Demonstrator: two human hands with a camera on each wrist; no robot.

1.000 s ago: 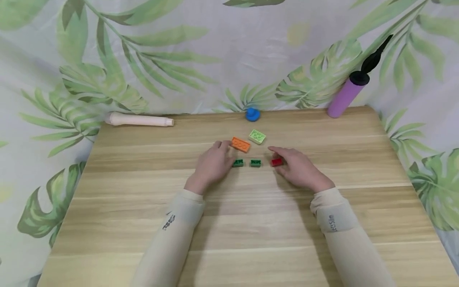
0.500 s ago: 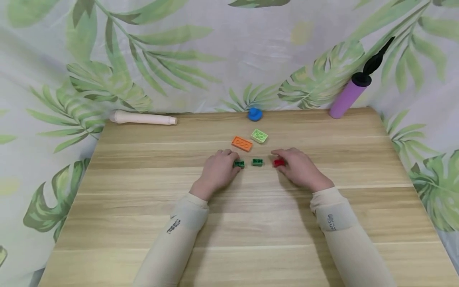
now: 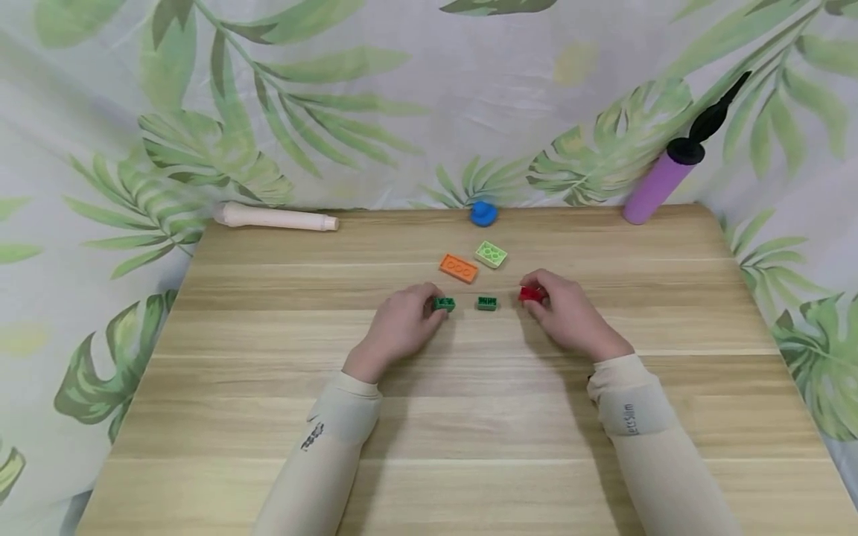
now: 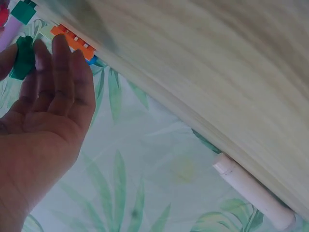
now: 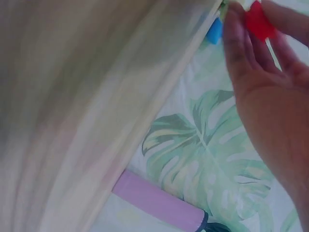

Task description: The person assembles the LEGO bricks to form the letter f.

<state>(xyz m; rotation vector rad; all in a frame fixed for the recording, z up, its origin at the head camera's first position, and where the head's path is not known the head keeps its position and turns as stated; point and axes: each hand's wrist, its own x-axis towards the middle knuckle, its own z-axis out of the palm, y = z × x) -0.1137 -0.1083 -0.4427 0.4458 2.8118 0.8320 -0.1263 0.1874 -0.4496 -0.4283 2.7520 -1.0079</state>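
My left hand (image 3: 401, 320) pinches a small dark green toy brick (image 3: 445, 304) between thumb and fingers; in the left wrist view this green brick (image 4: 23, 59) shows at the fingertips. My right hand (image 3: 568, 309) grips a small red brick (image 3: 531, 294) by its fingertips, and the right wrist view shows the red brick (image 5: 259, 21) against the thumb. Between the hands a second dark green brick (image 3: 487, 303) lies on the table. Behind it are an orange brick (image 3: 459, 268) and a light green brick (image 3: 491, 254), both with hollow undersides up.
A blue rubber duck (image 3: 483, 214) sits at the table's back edge. At the back left lies a pale pink microphone-shaped stick (image 3: 278, 217). A purple cylinder with a black top (image 3: 660, 182) stands at the back right. A leaf-print cloth (image 3: 469, 97) hangs behind the wooden table (image 3: 482, 447).
My left hand came from beside the orange brick down to the nearer green brick and took hold of it. The right fingers closed on the red brick and shifted it slightly backward.
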